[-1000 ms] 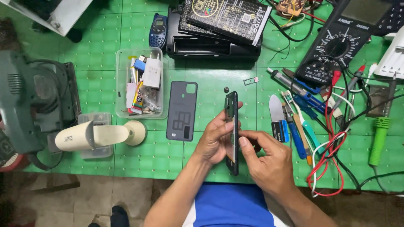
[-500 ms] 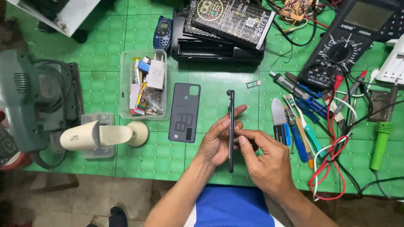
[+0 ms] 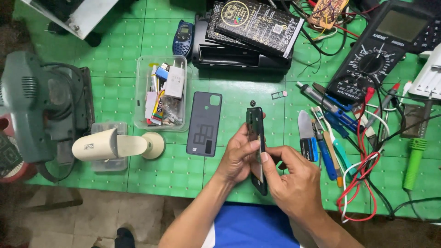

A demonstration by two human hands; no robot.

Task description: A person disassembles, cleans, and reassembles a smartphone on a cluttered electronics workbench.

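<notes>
A black phone (image 3: pixel 255 124) with its back removed stands on edge over the green mat, held between both hands. My left hand (image 3: pixel 239 156) grips its left side, thumb on the edge. My right hand (image 3: pixel 294 183) pinches the lower right edge with thumb and forefinger. The grey back cover (image 3: pixel 204 123) lies flat on the mat just left of the phone. A small screw (image 3: pixel 252 102) and a SIM tray (image 3: pixel 278 94) lie beyond the phone's top end.
A clear box of small parts (image 3: pixel 163 94) sits left of the cover. A white security camera (image 3: pixel 115 144) lies further left beside a grey machine (image 3: pixel 27 105). Screwdrivers, brushes and a scraper (image 3: pixel 321 138) lie right, with a multimeter (image 3: pixel 381 50), red leads and a green tool (image 3: pixel 413 160).
The phone has turned slightly in my hands, from nearly edge-on to showing a little of its inner face. Both hands keep their grip in about the same place.
</notes>
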